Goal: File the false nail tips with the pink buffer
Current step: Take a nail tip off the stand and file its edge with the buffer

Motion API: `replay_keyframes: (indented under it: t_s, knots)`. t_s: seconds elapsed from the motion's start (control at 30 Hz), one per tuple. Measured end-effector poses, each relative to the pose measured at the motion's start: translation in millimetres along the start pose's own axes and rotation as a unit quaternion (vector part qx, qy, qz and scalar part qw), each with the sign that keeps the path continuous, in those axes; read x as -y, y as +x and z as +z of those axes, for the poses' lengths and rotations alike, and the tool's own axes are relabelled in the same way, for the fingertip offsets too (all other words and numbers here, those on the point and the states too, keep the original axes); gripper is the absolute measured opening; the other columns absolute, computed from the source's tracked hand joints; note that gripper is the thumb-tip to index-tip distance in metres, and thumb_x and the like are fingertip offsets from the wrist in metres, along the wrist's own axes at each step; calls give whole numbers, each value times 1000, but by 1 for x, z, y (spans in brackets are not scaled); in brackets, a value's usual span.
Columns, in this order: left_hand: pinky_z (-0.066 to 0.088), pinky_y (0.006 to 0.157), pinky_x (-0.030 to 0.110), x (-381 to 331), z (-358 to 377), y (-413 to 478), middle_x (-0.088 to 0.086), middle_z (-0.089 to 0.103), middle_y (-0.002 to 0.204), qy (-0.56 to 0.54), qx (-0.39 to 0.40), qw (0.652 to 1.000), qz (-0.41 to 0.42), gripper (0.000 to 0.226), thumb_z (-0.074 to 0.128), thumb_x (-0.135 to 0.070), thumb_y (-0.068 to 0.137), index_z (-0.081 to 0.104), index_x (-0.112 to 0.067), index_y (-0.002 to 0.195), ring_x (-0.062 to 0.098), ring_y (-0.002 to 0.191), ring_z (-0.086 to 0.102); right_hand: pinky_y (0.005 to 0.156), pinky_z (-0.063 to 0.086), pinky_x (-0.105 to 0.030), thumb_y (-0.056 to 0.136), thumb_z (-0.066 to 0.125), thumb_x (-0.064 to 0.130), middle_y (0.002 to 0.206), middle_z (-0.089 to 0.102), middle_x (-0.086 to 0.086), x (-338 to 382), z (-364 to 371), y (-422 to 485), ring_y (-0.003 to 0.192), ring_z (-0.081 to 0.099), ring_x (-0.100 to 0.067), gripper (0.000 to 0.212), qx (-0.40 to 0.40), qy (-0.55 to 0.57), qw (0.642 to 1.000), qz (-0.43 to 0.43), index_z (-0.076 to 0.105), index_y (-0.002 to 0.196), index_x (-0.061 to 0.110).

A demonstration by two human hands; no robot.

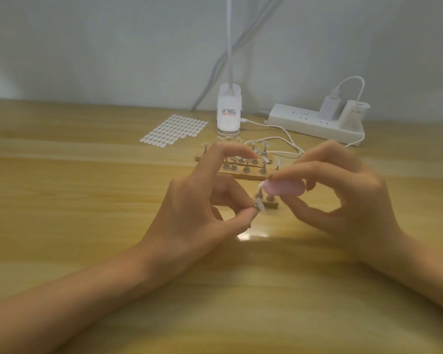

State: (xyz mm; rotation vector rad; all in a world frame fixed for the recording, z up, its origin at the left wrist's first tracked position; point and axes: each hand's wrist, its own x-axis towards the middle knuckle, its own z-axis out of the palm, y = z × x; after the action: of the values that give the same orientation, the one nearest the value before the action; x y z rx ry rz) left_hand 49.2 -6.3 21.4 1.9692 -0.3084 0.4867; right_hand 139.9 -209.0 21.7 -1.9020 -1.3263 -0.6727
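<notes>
A sheet of white oval sticky tabs [173,130] lies flat at the far left of the light wooden desk [62,187], well apart from the work and, I would say, parked out of the way. Nearer, the left hand [202,200] pinches a small metal stand with a clear false nail tip [258,206] between thumb and a curled finger, forefinger raised clear. The tip points right, seemingly to offer its edge for filing.

Far behind stands a white clip-on lamp base [229,112]. Its neck runs out of the top of view, so the lamp head is unseen. Between the hands, wooden strips of metal stands [243,167] carry more tips, partly hidden by the left forefinger and too blurred to count.

The oval pink buffer [287,188] sits just right of and above the pinched tip. Another tip meets its left end, and I cannot tell which one is being filed. The right hand [343,198] clamps the buffer between thumb below and fingers above, a light grip suited to short strokes, and its fingers cover the buffer's right end.

At the far right, a white power strip [315,121] holds a plugged charger.
</notes>
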Motion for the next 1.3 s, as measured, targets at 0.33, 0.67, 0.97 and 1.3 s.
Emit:
replay_keyframes:
  t_s: [0.33,0.67,0.97,1.3]
  knots:
    - [47,49,14,1,1,0,-10,72,73,8,4,1000,12,60,78,-2,79,53,-29,126,11,64,69,80,48,-18,87,77,14,89,61,-8,6,-1,-2,84,59,-10,21,-1,-10,999,-30,72,108,16]
    - [46,50,13,5,2,0,-9,71,72,25,10,1000,15,57,78,1,79,54,-25,124,11,63,68,82,47,-16,84,78,10,87,61,-11,5,4,-1,83,57,-14,22,22,-14,999,-45,75,105,10]
    - [49,49,18,6,1,0,-8,73,77,-6,23,1000,4,51,77,-4,84,53,-26,123,11,70,73,80,45,-16,85,81,8,88,60,-9,-2,4,-1,82,56,-11,19,11,-20,1000,-14,75,103,9]
    - [54,48,25,7,1,2,0,75,80,-151,39,988,-9,49,73,-2,87,53,-23,126,24,85,77,79,45,-21,92,73,14,91,62,-7,-1,2,0,88,60,-13,15,25,66,997,24,71,106,13]
